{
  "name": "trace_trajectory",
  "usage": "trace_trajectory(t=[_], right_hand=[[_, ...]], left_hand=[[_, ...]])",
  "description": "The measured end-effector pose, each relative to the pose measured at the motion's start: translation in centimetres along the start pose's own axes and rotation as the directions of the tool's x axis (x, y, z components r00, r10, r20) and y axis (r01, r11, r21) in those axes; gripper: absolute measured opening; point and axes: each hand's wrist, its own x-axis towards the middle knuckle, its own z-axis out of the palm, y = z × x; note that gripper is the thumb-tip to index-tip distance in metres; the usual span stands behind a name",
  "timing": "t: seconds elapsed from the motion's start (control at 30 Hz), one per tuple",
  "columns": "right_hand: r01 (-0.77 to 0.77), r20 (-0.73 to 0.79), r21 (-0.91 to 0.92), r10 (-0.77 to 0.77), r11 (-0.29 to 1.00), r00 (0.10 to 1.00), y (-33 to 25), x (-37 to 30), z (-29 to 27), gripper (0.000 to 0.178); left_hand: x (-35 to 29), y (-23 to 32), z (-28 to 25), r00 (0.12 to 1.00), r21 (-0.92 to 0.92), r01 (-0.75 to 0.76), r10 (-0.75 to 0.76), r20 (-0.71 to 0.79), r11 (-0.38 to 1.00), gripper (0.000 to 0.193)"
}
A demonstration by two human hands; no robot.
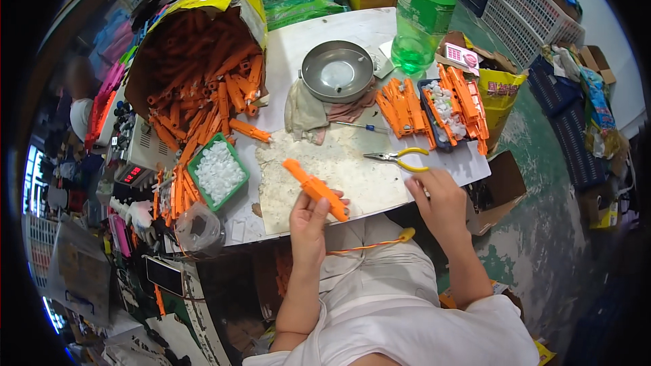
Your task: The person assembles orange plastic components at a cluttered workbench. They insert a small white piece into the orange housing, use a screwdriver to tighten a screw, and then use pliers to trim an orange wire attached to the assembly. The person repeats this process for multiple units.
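Observation:
My left hand (310, 224) is closed round a long orange plastic toy part (316, 191), tilted above the table's front edge. My right hand (437, 198) hovers by the front edge on the right, fingers curled inward; whatever they hold, if anything, is hidden. Just beyond it lie pliers with yellow handles (409, 160). A screwdriver (359, 125) rests behind them, near a cloth (305, 112). Similar orange parts (405, 110) stand grouped at the right. More spill from a big cardboard box (146, 61) at the left, next to a green tray (241, 179) of small white pieces.
A round metal pan (310, 61) sits at the back of the white table (291, 37). Behind the right group stands a green bottle (420, 20). A dark bin (426, 95) holds white pieces and orange parts. A clear plastic cup (199, 227) is at the left front edge.

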Motion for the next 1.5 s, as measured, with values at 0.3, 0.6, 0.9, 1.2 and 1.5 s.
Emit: trace_trajectory(t=[0.3,0.6,0.9,1.2,1.5], right_hand=[[0.438,0.289,-0.511,-0.332,0.74,0.898,3.1,10.2,10.4,0.01],[-0.247,0.444,0.658,-0.1,0.711,0.891,-1.2,3.8,2.0,0.023],[-0.345,0.543,0.645,-0.092,0.682,0.834,-0.8,3.3,1.0,0.024],[-0.974,0.879,0.197,-0.42,-0.111,0.225,1.4,4.1,1.1,0.028],[-0.037,0.412,0.503,-0.202,0.864,0.888,-2.1,1.8,-0.3,0.021]], left_hand=[[-0.5,0.4,1.0,0.979,0.052,0.162,-0.167,0.119,0.985,0.05],[-2.0,2.2,-1.5,0.979,0.143,0.182,-0.193,0.065,0.973,0.064],[-1.6,3.0,-1.5,0.93,0.125,0.256,-0.279,0.239,0.959,0.065],[-1.8,3.3,-2.3,0.871,0.164,0.325,-0.362,0.331,0.931,0.065],[-2.0,3.2,-2.0,0.891,0.208,0.313,-0.362,0.275,0.927,0.064]])
